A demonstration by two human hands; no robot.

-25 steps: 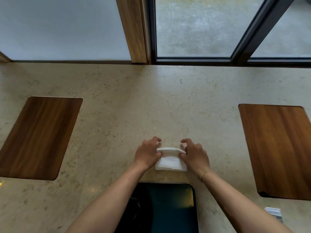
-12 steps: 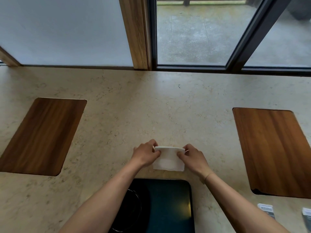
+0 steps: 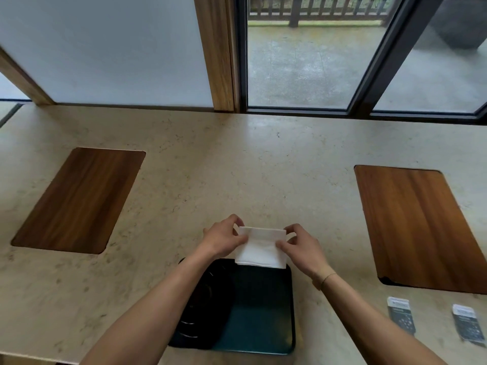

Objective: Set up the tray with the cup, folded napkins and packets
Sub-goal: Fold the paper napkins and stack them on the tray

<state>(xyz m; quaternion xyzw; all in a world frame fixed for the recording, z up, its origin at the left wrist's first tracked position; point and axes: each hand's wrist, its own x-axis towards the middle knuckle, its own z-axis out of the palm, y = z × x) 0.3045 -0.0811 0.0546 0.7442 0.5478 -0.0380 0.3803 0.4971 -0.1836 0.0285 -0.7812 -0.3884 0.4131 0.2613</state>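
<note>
A white folded napkin hangs between both hands, its lower edge over the far rim of the dark teal tray. My left hand pinches its left top corner and my right hand pinches its right side. A dark round object, perhaps the cup, sits on the tray's left part, half hidden by my left forearm. Two grey packets lie on the counter at the lower right.
The pale stone counter carries a wooden inlay board at the left and another at the right. Windows and a wooden post stand behind the counter's far edge.
Both hands have lifted the napkin off the counter and brought it nearer, over the tray's far edge. The camera has tilted up, bringing the packets into view.
</note>
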